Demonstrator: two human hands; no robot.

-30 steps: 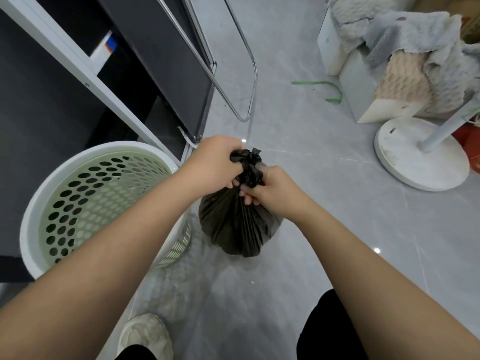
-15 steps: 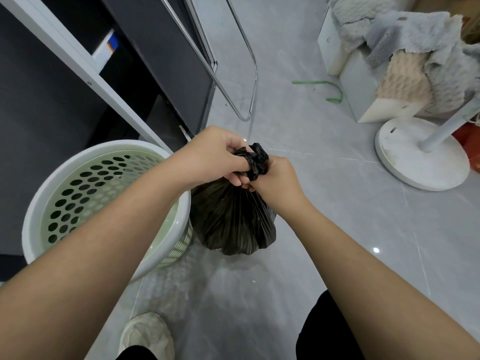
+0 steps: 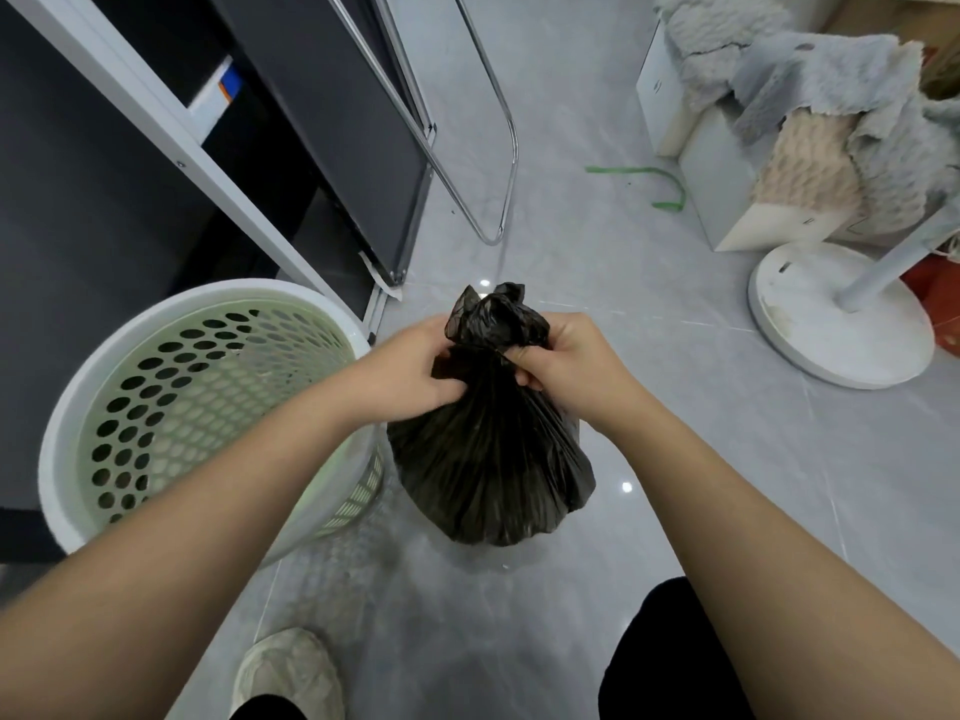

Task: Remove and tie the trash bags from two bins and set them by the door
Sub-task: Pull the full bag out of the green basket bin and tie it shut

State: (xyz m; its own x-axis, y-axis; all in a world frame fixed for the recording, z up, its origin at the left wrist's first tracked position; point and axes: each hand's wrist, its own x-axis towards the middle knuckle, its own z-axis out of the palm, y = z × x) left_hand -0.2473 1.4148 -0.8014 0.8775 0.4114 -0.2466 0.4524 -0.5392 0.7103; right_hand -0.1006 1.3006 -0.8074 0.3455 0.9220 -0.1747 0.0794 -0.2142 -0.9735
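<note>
A black trash bag (image 3: pixel 488 459) hangs in front of me above the grey floor, its top gathered into a bunch. My left hand (image 3: pixel 410 371) pinches the bag's neck from the left. My right hand (image 3: pixel 566 366) grips the neck from the right, just under the bunched top. To the left stands a round white bin (image 3: pixel 67 423) with a pale green perforated inner wall and no bag in it.
A dark cabinet with a white frame (image 3: pixel 171 142) runs along the left. A chrome tube rack (image 3: pixel 506 163) leans behind the bag. At the right stand a fan's white round base (image 3: pixel 810 324), white boxes under grey cloths (image 3: pixel 831 90), and a green strap (image 3: pixel 660 184) on the floor.
The bag has dropped a little and swung right, away from the bin. My hands have parted slightly and the bunched top now stands up between them.
</note>
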